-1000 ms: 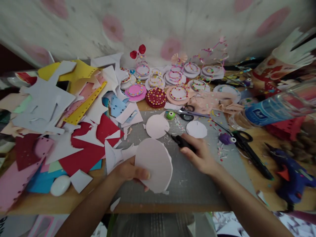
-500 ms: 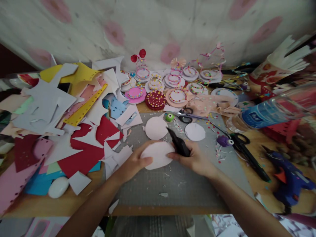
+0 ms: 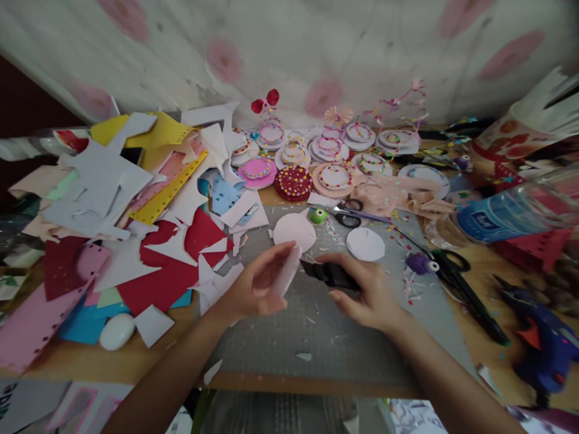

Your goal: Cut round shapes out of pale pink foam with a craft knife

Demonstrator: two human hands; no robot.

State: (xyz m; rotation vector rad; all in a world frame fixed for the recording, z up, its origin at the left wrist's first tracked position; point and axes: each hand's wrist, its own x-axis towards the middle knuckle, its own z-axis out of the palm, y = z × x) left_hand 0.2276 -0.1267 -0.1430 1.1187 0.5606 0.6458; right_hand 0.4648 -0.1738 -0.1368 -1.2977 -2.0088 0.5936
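My left hand (image 3: 257, 283) is closed on a white foam disc (image 3: 287, 272), which stands tilted with its edge turned up toward me. My right hand (image 3: 366, 289) grips a black utility knife (image 3: 333, 275), its blade end close to the disc's right side. Whether the blade touches the disc I cannot tell. Just beyond, a pale round piece (image 3: 295, 232) lies on the grey cutting mat (image 3: 289, 349). To the right of it rests a second white disc (image 3: 365, 243). White shavings are scattered over the mat.
Cut foam and paper scraps (image 3: 99, 175) pile up on the left. Decorated round pieces (image 3: 294, 182) line the back. Scissors (image 3: 346, 212), a black-handled tool (image 3: 474, 301), a blue glue gun (image 3: 543, 337) and a clear bottle (image 3: 493, 217) lie on the right.
My left hand has turned the disc from lying flat to steeply tilted. My right fingers have come off the disc, and the knife now points left toward it. The view has shifted slightly.
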